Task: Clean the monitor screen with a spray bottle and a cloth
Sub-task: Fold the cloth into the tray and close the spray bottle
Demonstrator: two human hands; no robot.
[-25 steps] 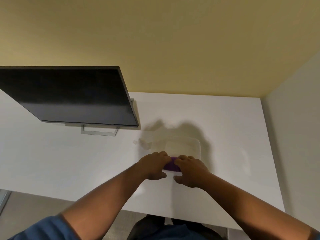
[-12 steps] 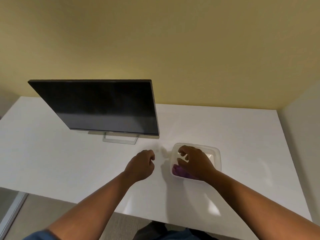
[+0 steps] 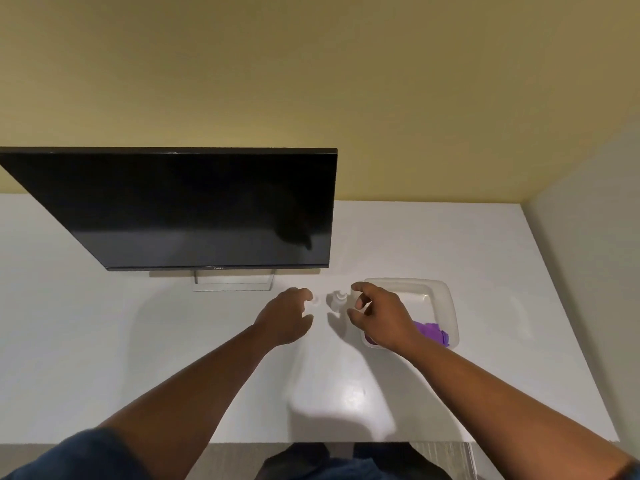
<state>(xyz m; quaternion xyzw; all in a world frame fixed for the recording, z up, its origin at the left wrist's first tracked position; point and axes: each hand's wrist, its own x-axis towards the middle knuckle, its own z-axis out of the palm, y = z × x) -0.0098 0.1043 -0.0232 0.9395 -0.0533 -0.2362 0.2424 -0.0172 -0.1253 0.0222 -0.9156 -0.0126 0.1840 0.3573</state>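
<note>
A black monitor [image 3: 207,209] stands on its stand on the white desk [image 3: 104,341], its screen dark. A small white spray bottle [image 3: 337,301] stands on the desk just right of the monitor's lower corner, hard to make out against the white. My right hand [image 3: 381,317] hovers right beside it, thumb and fingers spread in a curve toward it, with a small gap. My left hand [image 3: 287,317] is just left of the bottle, fingers loosely curled, holding nothing I can see. A purple cloth [image 3: 433,332] lies in a white tray [image 3: 448,299], partly hidden by my right wrist.
A yellow wall rises behind the desk and a pale side wall closes it off on the right. The desk's front edge runs below my forearms, with dark floor and my legs beneath it.
My right hand has come out of the tray, leaving the purple cloth there, and moved left to the spray bottle. My left hand moved slightly toward the bottle. The view shifted closer to the monitor.
</note>
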